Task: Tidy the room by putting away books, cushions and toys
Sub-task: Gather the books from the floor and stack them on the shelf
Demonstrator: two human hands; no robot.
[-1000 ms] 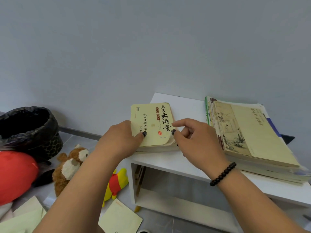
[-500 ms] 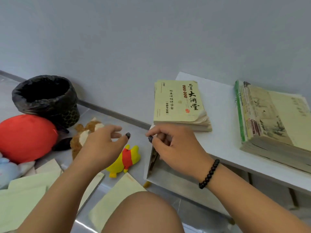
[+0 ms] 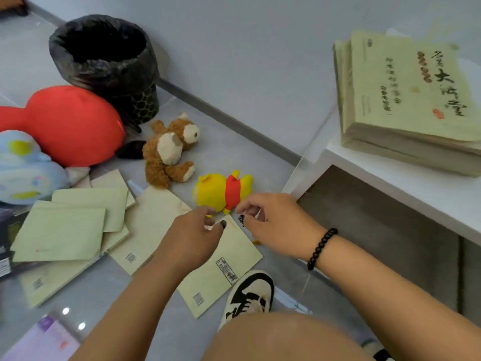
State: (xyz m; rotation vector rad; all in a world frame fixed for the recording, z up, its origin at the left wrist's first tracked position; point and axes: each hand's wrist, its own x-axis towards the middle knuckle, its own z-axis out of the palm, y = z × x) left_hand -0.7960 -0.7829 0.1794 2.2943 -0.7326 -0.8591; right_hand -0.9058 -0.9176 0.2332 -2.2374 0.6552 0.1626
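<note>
book stack (image 3: pixel 406 100) now sits on the white shelf (image 3: pixel 406 188) top, near its left edge; my hands have left it and dropped to the floor. left hand (image 3: pixel 192 238) and right hand (image 3: pixel 276 225) both loosely curled, holding nothing, over the nearest floor book (image 3: pixel 229 267), just beside the yellow toy (image 3: pixel 221 191). next pickup, i judge.

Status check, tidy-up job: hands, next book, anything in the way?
Both hands empty, left hand and right hand over the floor book. Book not gripped. Yellow plush toy lies against its far edge.
</note>
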